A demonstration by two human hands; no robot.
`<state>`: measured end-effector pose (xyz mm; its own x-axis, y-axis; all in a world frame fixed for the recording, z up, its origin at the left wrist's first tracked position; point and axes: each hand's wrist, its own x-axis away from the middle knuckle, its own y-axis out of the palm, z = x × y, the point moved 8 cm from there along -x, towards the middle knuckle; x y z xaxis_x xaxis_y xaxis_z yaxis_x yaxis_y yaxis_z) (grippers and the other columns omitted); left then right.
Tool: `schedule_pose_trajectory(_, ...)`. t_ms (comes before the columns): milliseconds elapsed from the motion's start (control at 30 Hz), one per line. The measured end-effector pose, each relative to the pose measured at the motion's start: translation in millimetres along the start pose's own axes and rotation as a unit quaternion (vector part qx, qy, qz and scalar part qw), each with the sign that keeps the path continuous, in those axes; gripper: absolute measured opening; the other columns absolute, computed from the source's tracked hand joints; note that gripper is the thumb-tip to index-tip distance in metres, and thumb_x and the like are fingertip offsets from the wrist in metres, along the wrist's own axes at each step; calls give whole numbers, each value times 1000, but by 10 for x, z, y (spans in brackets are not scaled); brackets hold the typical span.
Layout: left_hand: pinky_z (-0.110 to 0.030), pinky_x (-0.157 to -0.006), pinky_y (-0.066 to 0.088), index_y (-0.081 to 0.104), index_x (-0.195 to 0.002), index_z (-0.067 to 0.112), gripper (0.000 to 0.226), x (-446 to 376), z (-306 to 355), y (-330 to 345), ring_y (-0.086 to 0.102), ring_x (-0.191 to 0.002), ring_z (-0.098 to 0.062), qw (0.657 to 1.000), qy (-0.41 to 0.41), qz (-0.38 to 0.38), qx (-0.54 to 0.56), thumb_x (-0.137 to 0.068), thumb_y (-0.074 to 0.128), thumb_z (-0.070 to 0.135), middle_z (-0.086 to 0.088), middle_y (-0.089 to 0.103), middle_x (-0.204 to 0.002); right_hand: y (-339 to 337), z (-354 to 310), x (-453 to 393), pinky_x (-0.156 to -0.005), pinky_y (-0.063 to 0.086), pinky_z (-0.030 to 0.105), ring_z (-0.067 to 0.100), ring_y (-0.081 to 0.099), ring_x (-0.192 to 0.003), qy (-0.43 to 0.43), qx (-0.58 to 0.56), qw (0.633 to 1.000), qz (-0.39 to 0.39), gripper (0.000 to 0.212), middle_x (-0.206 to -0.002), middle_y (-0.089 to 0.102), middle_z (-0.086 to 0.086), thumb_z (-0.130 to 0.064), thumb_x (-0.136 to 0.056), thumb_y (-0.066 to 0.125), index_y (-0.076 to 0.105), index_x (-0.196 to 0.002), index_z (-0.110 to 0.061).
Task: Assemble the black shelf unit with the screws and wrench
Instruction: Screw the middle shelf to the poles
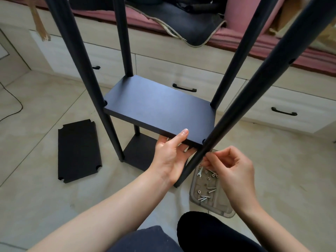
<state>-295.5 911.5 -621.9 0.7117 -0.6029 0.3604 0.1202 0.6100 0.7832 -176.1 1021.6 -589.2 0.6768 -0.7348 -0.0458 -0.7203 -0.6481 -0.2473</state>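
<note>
**Middle shelf going on, corner by corner**

Left hand props the matte black shelf board from underneath, thumb on top, so it stays level against the round front post. Right hand has its grip pinched at the post, probably on a screw, hard to see. Spare screws and the small wrench sit in the clear tray. Spare notched board lies on the floor.

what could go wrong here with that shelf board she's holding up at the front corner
The shelf board is propped at its near edge only by the left hand; if it slips, the corner could drop off the front pole. The right hand pinches something small at the pole; it might fall, perhaps missing the clear tray.
</note>
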Motion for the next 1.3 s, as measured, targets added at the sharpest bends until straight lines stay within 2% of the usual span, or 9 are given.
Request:
schedule_pose_trajectory(100,-58,-95,54,49,-140,8,47,-30,7,-14,65,-117,-40,1000,3,-2,7,-95,59,-2,-20,63,-134,7,-64,-16,-74,59,46,14,74,-70,-28,47,998,-2,20,-71,73,4,-13,-83,77,62,-71,-16)
schedule_pose_trajectory(333,-57,-92,56,49,-140,7,47,-48,-18,-41,66,-116,-40,1000,-4,-9,26,-95,60,0,-21,62,-135,8,-214,7,-62,54,40,12,69,-63,-138,173,975,10,25,-66,70,-6,-20,-77,82,59,-71,-15)
schedule_pose_trajectory(500,-57,-93,56,51,-139,8,45,-52,-10,-40,66,-115,-41,1000,-2,-13,28,-95,59,-1,-20,64,-132,3,-32,-64,-65,59,34,19,73,-66,-14,35,999,-4,26,-67,71,8,-11,-76,83,58,-70,-10)
schedule_pose_trajectory(733,-54,-88,59,53,-137,9,44,-35,-3,-31,68,-112,-39,999,-5,-16,33,-95,61,0,-20,65,-130,81,106,-74,-76,61,33,32,75,-82,109,-123,984,-72,19,-83,74,18,5,-78,76,62,-78,-7)
schedule_pose_trajectory(833,-56,-91,57,51,-138,9,45,-42,-14,-36,67,-115,-40,999,-8,-16,34,-95,60,0,-20,63,-133,49,56,-62,-74,61,32,34,75,-84,81,-104,988,-78,15,-85,75,19,6,-81,73,61,-84,-3)
schedule_pose_trajectory(900,-57,-91,57,51,-139,9,46,-46,-21,-37,67,-114,-40,999,-9,-15,37,-95,60,0,-21,63,-134,9,-21,-56,-73,61,32,30,75,-80,30,-44,997,-64,18,-82,75,13,1,-77,78,65,-82,-11)
schedule_pose_trajectory(1100,-56,-86,59,53,-136,10,45,-59,-23,-42,67,-113,-40,999,-12,-16,43,-93,63,1,-21,63,-133,-18,-223,1,-66,49,8,1,68,-68,-140,168,976,-23,24,-77,71,-17,-14,-72,85,65,-78,-24)
schedule_pose_trajectory(1200,-54,-86,59,53,-135,10,45,-58,-15,-27,66,-114,-41,999,-10,-21,41,-92,63,1,-21,62,-133,-42,-184,-9,-65,49,10,4,70,-67,-130,156,979,-15,21,-74,72,-14,-15,-76,83,67,-77,-28)
schedule_pose_trajectory(1300,-54,-85,60,52,-136,9,45,-63,-18,-27,66,-115,-41,999,-10,-20,42,-93,62,1,-21,62,-134,-52,-53,-21,-67,57,21,14,74,-69,-52,72,996,-27,19,-73,75,-4,-11,-81,78,70,-82,-28)
